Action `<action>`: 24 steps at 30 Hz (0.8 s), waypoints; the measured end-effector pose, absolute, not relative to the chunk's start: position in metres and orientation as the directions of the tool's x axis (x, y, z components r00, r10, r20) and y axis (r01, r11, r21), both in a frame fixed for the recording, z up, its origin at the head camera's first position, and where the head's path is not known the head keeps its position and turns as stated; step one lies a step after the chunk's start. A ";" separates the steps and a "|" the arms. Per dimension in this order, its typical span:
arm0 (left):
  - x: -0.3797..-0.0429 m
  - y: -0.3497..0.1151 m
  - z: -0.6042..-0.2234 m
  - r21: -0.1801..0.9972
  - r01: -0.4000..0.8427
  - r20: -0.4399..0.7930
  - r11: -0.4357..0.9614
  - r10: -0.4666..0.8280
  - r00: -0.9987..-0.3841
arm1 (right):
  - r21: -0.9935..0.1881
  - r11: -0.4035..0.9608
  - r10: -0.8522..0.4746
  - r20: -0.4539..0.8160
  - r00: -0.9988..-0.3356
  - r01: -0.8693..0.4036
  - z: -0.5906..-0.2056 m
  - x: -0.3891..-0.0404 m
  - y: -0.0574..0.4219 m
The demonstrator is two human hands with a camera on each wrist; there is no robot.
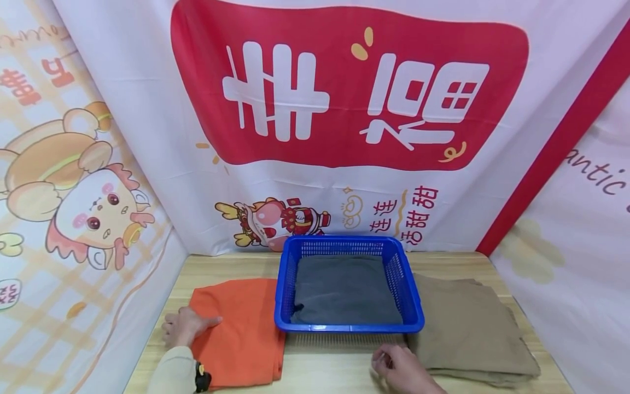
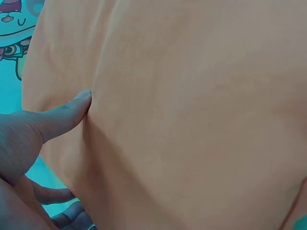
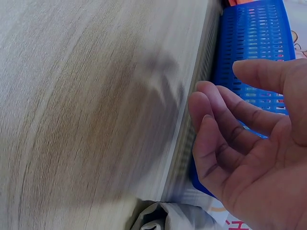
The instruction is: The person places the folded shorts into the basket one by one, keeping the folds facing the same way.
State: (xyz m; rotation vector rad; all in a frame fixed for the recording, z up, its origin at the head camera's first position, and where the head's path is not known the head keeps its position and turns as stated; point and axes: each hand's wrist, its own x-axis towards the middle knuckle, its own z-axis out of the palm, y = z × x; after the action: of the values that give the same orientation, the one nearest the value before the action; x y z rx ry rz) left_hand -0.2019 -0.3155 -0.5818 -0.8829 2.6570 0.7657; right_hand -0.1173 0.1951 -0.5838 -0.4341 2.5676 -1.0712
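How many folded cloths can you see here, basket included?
3 visible: the orange cloth left of the basket, with the left hand at its edge; the grey cloth inside the basket; the brown cloth to its right. More may be hidden underneath.

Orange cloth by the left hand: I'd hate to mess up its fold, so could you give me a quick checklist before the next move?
1. Orange cloth lying folded: ok, though creased beside the thumb.
2. Left hand touching it: ok, thumb on top near the left edge.
3. Left-hand grip secure: cannot tell, the finger ends are partly hidden.
4. Right hand on the orange cloth: not ok, it is by the front of the blue basket, holding nothing.
5. Blue basket empty: not ok, a dark grey cloth lies inside.
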 end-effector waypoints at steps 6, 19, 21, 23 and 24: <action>-0.204 -0.316 -0.583 0.416 -0.616 -0.374 0.669 -0.491 -0.786 | -0.713 0.672 -0.416 -0.141 -0.899 -0.199 -0.582 -0.116 0.191; -0.202 -0.319 -0.592 0.561 -0.449 -0.241 0.696 -0.383 -0.892 | -0.765 0.628 -0.473 -0.231 -0.850 -0.143 -0.575 -0.119 0.173; -0.202 -0.321 -0.593 0.570 -0.430 -0.238 0.700 -0.360 -0.902 | -0.772 0.619 -0.487 -0.234 -0.841 -0.144 -0.574 -0.119 0.170; -0.201 -0.322 -0.595 0.573 -0.419 -0.238 0.705 -0.346 -0.907 | -0.775 0.612 -0.503 -0.229 -0.834 -0.156 -0.574 -0.120 0.169; -0.201 -0.323 -0.595 0.573 -0.417 -0.237 0.706 -0.344 -0.909 | -0.777 0.610 -0.508 -0.231 -0.830 -0.157 -0.574 -0.119 0.168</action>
State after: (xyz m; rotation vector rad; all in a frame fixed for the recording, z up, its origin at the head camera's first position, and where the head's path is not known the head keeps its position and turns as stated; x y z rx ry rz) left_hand -0.2008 -0.3232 -0.5952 -0.6261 2.7968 0.9813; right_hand -0.1195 0.1681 -0.5744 -0.5288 2.4054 -1.1006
